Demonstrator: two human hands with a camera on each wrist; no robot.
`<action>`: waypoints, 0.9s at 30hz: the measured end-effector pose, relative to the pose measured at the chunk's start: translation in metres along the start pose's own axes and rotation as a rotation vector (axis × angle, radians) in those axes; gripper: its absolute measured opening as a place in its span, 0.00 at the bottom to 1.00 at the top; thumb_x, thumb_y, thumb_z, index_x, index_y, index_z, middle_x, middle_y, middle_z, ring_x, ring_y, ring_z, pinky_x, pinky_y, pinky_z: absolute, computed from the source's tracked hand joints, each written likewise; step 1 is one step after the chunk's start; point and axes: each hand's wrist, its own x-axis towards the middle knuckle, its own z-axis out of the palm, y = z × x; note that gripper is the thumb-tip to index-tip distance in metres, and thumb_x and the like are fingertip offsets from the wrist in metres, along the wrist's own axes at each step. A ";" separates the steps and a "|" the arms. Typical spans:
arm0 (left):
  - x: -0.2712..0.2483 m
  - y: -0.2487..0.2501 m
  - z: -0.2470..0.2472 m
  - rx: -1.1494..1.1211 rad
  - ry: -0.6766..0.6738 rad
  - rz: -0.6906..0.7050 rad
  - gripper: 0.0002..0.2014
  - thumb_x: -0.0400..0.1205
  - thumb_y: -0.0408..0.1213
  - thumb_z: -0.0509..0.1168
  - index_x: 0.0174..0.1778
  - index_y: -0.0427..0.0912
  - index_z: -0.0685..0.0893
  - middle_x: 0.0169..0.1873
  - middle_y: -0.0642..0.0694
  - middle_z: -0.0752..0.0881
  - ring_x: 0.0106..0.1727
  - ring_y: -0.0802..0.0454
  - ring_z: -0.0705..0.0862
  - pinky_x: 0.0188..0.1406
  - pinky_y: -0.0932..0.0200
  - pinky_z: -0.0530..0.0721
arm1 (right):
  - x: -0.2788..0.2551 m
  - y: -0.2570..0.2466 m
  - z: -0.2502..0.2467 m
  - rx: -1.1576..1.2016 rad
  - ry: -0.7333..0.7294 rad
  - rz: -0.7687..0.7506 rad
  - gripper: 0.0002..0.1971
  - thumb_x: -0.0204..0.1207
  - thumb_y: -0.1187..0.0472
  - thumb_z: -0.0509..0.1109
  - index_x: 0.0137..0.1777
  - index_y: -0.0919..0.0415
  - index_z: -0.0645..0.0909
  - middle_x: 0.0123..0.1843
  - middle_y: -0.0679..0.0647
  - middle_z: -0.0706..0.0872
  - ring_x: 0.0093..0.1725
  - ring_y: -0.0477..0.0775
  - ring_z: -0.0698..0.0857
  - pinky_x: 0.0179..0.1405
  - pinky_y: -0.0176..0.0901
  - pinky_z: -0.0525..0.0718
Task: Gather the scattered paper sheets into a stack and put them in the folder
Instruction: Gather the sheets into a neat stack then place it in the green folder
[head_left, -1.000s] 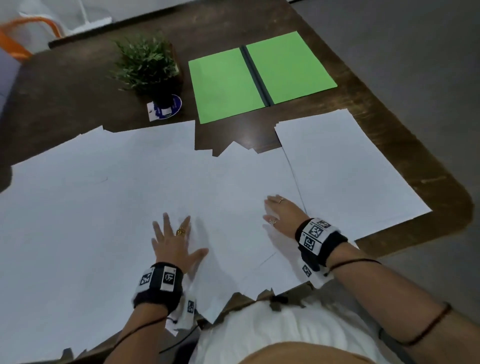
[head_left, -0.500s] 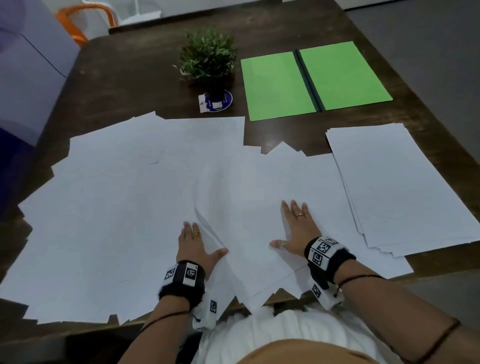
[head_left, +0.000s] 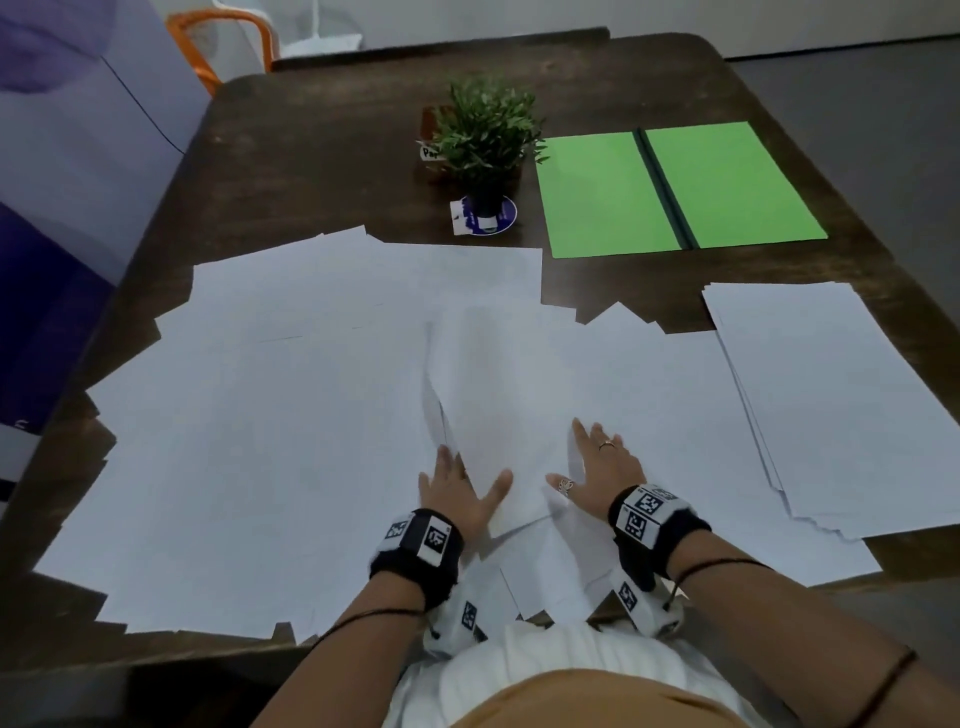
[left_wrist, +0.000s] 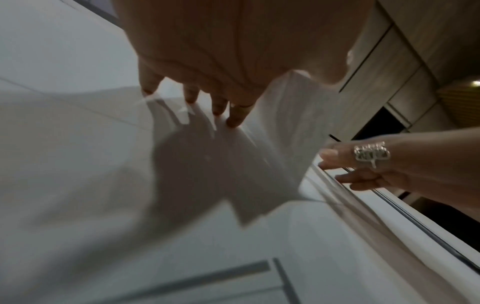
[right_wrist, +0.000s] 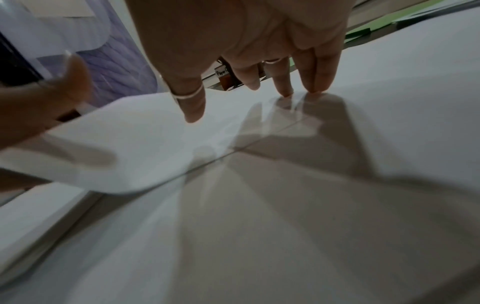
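My left hand (head_left: 457, 488) lies flat with fingers spread on the scattered paper sheets (head_left: 291, 415), its fingertips (left_wrist: 235, 121) at the lifted edge of one sheet (head_left: 493, 395). My right hand (head_left: 597, 467) lies just beside it, also flat and spread, fingertips (right_wrist: 285, 90) pressing the paper. A neater stack (head_left: 841, 400) lies right of my right hand; the open green folder (head_left: 675, 192) lies well beyond both hands on the surface (head_left: 322, 171).

White paper sheets (head_left: 291, 415) lie flat and overlapping across the middle and left of the frame. A neater stack (head_left: 836, 405) sits at the right edge. The green folder (head_left: 675, 189) lies open, upper right.
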 end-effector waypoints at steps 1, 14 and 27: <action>0.000 0.004 0.003 0.015 -0.001 0.007 0.43 0.79 0.68 0.45 0.83 0.45 0.40 0.83 0.47 0.41 0.82 0.45 0.35 0.79 0.39 0.40 | 0.000 0.000 -0.001 0.040 0.010 -0.001 0.46 0.76 0.33 0.58 0.83 0.51 0.35 0.85 0.58 0.45 0.83 0.63 0.50 0.79 0.56 0.56; 0.001 0.001 0.013 0.122 0.027 0.075 0.53 0.72 0.72 0.55 0.82 0.48 0.34 0.83 0.49 0.39 0.80 0.42 0.27 0.76 0.34 0.33 | 0.025 0.019 -0.028 0.461 0.078 0.291 0.26 0.80 0.49 0.64 0.72 0.64 0.72 0.72 0.63 0.73 0.74 0.60 0.69 0.71 0.45 0.66; 0.010 -0.007 0.003 0.195 0.026 0.101 0.66 0.59 0.75 0.66 0.81 0.49 0.31 0.82 0.54 0.36 0.80 0.46 0.29 0.73 0.25 0.33 | 0.008 0.047 -0.029 0.515 0.112 0.345 0.23 0.79 0.52 0.66 0.69 0.66 0.72 0.71 0.64 0.69 0.66 0.62 0.76 0.64 0.42 0.71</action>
